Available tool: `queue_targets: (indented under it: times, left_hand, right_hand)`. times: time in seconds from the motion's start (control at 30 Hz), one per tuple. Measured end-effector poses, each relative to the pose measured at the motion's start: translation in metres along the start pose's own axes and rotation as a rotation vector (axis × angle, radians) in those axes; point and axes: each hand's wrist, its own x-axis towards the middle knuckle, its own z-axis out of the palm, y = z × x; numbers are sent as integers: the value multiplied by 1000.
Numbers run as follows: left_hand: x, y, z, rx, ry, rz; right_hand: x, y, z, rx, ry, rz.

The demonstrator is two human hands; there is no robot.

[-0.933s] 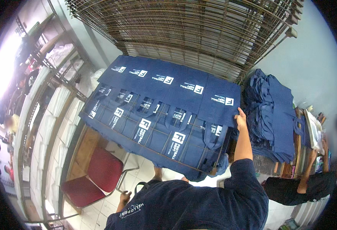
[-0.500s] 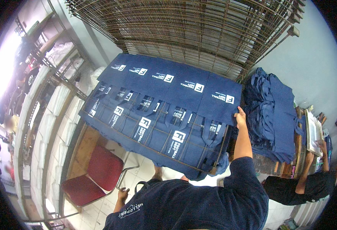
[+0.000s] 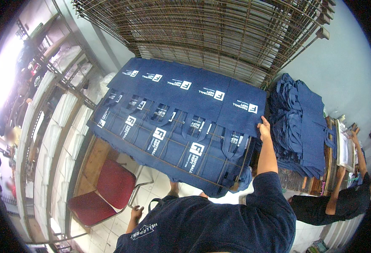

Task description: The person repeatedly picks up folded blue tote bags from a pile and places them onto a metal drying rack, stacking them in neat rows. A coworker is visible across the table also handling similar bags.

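Several navy tote bags [image 3: 213, 107] with white prints lie side by side in a row at the back of a wire drying rack. My right hand [image 3: 264, 127] is at the near right corner of the rightmost tote bag [image 3: 241, 117], its fingers closed at the edge. More printed bags [image 3: 175, 147] lie in front, under the rack's thin metal rods, and their handles show between the rods. Low at my left side, my left hand [image 3: 136, 213] hangs near the red chair, holding nothing, fingers loosely apart.
A thick pile of navy bags [image 3: 297, 126] stands right of the rack. Stacked wire racks [image 3: 219, 33] tilt up behind. A red chair [image 3: 116, 181] and shelving with white stacks [image 3: 61, 139] are at left. At far right a co-worker's hands hold a framed screen [image 3: 345, 147].
The co-worker's far hand has moved up along the framed screen. My hands and the bags stay almost where they were.
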Motion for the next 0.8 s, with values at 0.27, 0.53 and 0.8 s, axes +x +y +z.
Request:
queue_targets:
  times: [0.27,0.53,0.8]
  left_hand:
    - [-3,8,9,-75,1,-60]
    - [-20,28,10,-28,-14,-47]
    - [48,-50,20,99,-102,204]
  right_hand:
    - [-2,0,4,78,-23,59]
    - [9,11,-3,1,-6,27]
    - [-6,-9,-1,-272,77,-118]
